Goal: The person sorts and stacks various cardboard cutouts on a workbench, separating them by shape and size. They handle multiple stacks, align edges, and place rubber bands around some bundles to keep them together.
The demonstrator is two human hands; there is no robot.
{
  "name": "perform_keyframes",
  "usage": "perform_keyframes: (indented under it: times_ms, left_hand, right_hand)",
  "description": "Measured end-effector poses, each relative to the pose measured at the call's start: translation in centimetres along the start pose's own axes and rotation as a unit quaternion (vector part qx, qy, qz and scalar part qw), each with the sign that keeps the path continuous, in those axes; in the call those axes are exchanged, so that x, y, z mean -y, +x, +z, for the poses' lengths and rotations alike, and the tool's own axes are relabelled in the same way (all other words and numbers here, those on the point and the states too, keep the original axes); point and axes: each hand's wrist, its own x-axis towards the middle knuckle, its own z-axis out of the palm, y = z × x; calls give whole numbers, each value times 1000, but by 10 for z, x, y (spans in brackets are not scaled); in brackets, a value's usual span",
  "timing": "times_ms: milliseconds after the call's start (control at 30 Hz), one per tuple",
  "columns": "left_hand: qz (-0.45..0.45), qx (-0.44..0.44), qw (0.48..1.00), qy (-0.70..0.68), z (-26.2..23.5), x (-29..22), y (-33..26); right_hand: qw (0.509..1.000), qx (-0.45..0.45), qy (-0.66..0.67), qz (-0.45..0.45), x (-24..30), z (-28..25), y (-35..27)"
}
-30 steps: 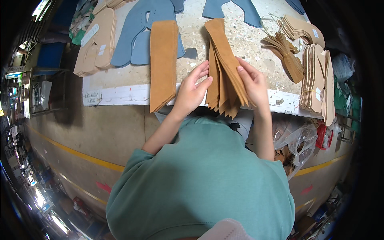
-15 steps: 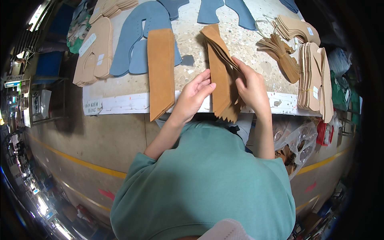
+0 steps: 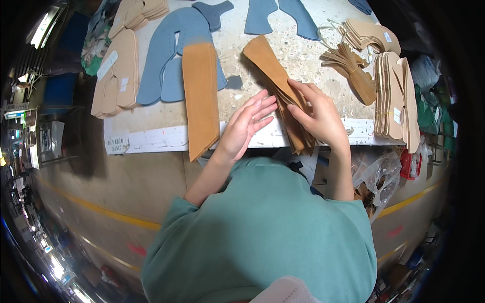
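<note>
My right hand (image 3: 323,117) grips a bundle of long brown leather strips (image 3: 273,61) at its right edge, thumb on one side and fingers on the other. The bundle slants, its far end to the left. Its near ends fan out at the table's front edge, partly behind the hand. Just left of the bundle, my left hand (image 3: 241,129) is open with its fingers stretched out and holds nothing. Further left, a neat stack of similar brown strips (image 3: 201,96) lies with its pointed near end past the table edge.
Blue cut pieces (image 3: 156,65) lie beyond the left stack. Tan leather pieces (image 3: 121,65) are piled at far left. A tied brown bundle (image 3: 359,81) and banded tan stacks (image 3: 389,96) sit at right. Below the table hangs a clear plastic bag (image 3: 379,177), near a red basket (image 3: 410,164).
My left hand has come away from the strips and its fingers have spread. The strips in my right hand have closed into a narrower, more slanted bundle.
</note>
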Motion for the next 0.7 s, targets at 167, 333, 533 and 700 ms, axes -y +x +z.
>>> perform_keyframes:
  times_ms: [167,333,533,700]
  left_hand:
    - [0,16,1000,-23,5,-1,-3]
    - [1,17,999,-46,8,1,-3]
    - [4,18,999,-48,7,3,0]
    - [6,20,997,-72,4,6,-1]
  right_hand:
    - [1000,3,-5,-17,-6,-7,2]
    - [998,-9,-47,-42,-5,-4,4]
    - [993,-20,-115,-31,6,7,-2]
    - [995,-1,-95,-44,1,3,0]
